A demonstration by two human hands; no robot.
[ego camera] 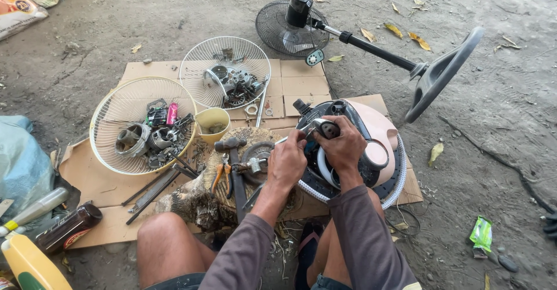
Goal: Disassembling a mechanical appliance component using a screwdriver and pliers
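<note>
Here, the person sits on the ground with both hands close together over a pink and black machine part (371, 133). The right hand (343, 145) is closed around a small grey and black tool (325, 129), with the fingers curled tight on its handle. The left hand (287, 161) is just beside the right hand and is closed too, pinching something small near the tool's tip; what it pinches is too small to tell. The machine part sits right under the right hand, with a white ribbed ring (400, 177) around its edge.

Just left of the left hand is a round metal piece (255, 159) on a wood stump (200, 200). A hammer (232, 151) and pliers with orange handles (219, 177) lie there too, a little more to the left. Past them stands a yellow cup (212, 124). Farther left is a white wire fan guard (142, 124) full of small metal parts. Another fan guard (225, 72) lies beyond the hands, also holding parts. All of this rests on flat cardboard (98, 180).

Far beyond the right hand, a black stand fan (360, 40) lies on its side in the dirt. Way off to the left are a brown bottle (69, 227) and a yellow bottle (32, 264).
</note>
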